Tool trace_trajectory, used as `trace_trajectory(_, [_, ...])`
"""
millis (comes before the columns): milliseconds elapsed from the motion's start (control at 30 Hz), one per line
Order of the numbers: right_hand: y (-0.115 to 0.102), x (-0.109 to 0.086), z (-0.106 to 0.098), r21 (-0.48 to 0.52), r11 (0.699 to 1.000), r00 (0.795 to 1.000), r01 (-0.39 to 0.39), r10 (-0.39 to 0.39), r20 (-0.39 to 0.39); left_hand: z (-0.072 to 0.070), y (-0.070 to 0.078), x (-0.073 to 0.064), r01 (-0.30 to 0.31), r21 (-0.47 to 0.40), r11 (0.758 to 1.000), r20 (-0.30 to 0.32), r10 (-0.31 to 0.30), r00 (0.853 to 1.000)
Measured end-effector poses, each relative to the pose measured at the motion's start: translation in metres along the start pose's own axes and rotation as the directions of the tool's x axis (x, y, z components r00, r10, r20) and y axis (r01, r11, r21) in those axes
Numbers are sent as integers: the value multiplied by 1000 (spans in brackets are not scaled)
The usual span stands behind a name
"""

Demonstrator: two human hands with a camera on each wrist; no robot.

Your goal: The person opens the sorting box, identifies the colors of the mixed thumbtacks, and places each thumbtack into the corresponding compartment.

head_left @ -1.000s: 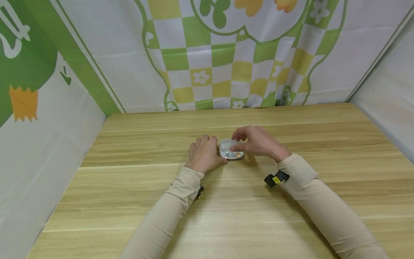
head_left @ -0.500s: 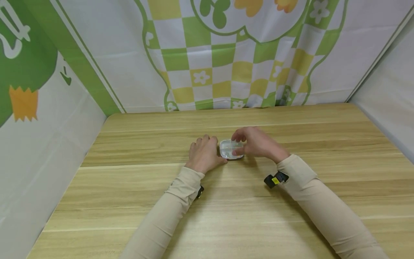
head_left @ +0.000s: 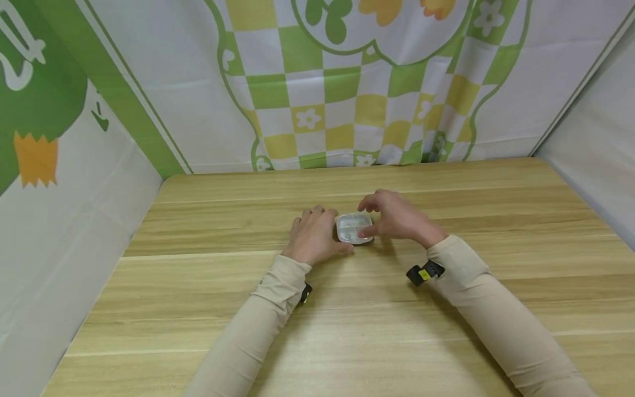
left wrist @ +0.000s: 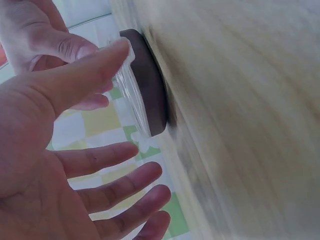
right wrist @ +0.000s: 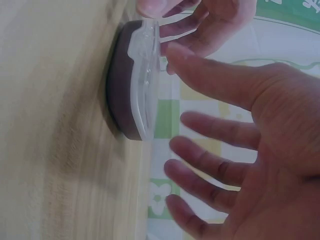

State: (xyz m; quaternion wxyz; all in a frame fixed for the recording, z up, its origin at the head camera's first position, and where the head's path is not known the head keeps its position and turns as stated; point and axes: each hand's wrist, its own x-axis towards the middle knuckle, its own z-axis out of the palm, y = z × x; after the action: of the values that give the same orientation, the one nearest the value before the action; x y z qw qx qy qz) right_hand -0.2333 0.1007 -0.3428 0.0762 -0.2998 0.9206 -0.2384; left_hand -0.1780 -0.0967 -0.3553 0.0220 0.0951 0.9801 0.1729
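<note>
A small compartment box [head_left: 351,227] lies on the wooden table between the two hands, its clear lid [right wrist: 144,85] down over a dark brown base [left wrist: 150,82]. Divided sections show faintly through the lid in the head view. To the left, my left hand [head_left: 312,236] has its thumb at the box's front edge, its fingers loosely spread and apart from the box in the left wrist view. My right hand [head_left: 397,218] is over the right side, thumb overlapping the lid in the head view and fingers spaced out beyond. Neither hand grips the box.
The wooden table [head_left: 347,331] reaches back to a green, yellow and white checked curtain [head_left: 342,110]. White fabric walls stand on both sides. A black strap with a yellow mark [head_left: 424,274] sits at the right wrist.
Small green and gold pieces visible in the box a second ago are now mostly veiled as the lid has come down. The right thumb has shifted slightly; the left thumb reaches further along the front.
</note>
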Motion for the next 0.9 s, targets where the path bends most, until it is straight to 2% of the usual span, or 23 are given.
trace_trajectory(100, [1, -1, -2, -29, 1000, 999, -10, 11, 34, -1, 0, 0, -19, 0, 1000, 17, 19, 1000])
trace_trajectory(300, [5, 1, 1, -51, 998, 995, 22, -17, 95, 0, 1, 3, -62, 1, 998, 49, 62, 997])
trace_trajectory(500, [5, 3, 5, -43, 999, 995, 15, -11, 95, 3, 2, 4, -55, -5, 998, 62, 55, 997])
trace_trajectory(900, [1, 3, 7, -48, 998, 996, -43, 47, 77, 5, 3, 4, -42, -9, 999, 29, 43, 999])
